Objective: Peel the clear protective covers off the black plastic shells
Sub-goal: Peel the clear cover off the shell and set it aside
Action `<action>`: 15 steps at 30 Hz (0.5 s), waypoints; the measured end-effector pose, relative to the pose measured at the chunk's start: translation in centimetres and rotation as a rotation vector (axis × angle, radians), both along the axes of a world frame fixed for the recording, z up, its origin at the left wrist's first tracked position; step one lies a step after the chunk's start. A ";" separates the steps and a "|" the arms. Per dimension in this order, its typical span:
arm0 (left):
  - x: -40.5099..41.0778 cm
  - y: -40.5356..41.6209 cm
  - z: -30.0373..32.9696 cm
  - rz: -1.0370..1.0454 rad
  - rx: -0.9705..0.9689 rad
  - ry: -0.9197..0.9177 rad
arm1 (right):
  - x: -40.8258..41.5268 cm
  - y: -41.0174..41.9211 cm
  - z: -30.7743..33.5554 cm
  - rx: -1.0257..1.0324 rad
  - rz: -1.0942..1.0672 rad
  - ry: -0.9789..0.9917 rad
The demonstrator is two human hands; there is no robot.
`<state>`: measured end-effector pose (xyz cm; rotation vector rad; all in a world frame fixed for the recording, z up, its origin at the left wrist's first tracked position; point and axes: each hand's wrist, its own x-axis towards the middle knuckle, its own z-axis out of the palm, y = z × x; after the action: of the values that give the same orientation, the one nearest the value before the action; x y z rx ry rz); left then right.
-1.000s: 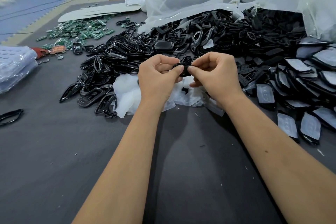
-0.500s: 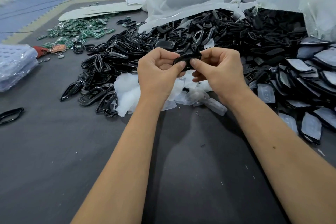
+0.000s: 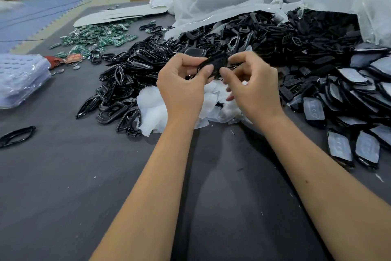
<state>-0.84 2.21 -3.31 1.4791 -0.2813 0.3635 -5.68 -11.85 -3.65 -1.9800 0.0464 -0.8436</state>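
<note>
A grey table (image 3: pixel 63 197) carries a wide heap of black shells (image 3: pixel 264 40), a row of covered shells (image 3: pixel 364 146) at right and a pile of peeled covers (image 3: pixel 152 110) in the middle. Above that pile, the left hand (image 3: pixel 182 89) and right hand (image 3: pixel 254 87) pinch one shell (image 3: pixel 213 62) between curled fingers.

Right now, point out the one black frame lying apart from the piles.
The lone frame at the table's far left edge: it lies flat by itself, while the other frames sit heaped in the pile.
</note>
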 end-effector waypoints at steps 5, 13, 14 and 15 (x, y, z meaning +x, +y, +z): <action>0.5 0.5 0.0 0.020 -0.169 0.060 | 0.4 0.3 -0.7 -0.565 0.073 0.304; -1.5 -2.7 -0.7 -0.076 -0.362 0.231 | -0.1 -0.3 -0.3 -0.288 0.046 0.123; -1.5 -2.6 -0.9 -0.060 -0.380 0.249 | -0.1 -0.3 -0.3 -0.258 0.028 0.125; -1.3 -2.4 -0.9 -0.049 -0.416 0.268 | -0.1 -0.4 -0.3 -0.225 0.007 0.124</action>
<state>-2.12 -0.20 -4.25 1.0928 -0.0230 0.1671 -5.76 -12.21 -3.92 -2.2413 0.0165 -0.7466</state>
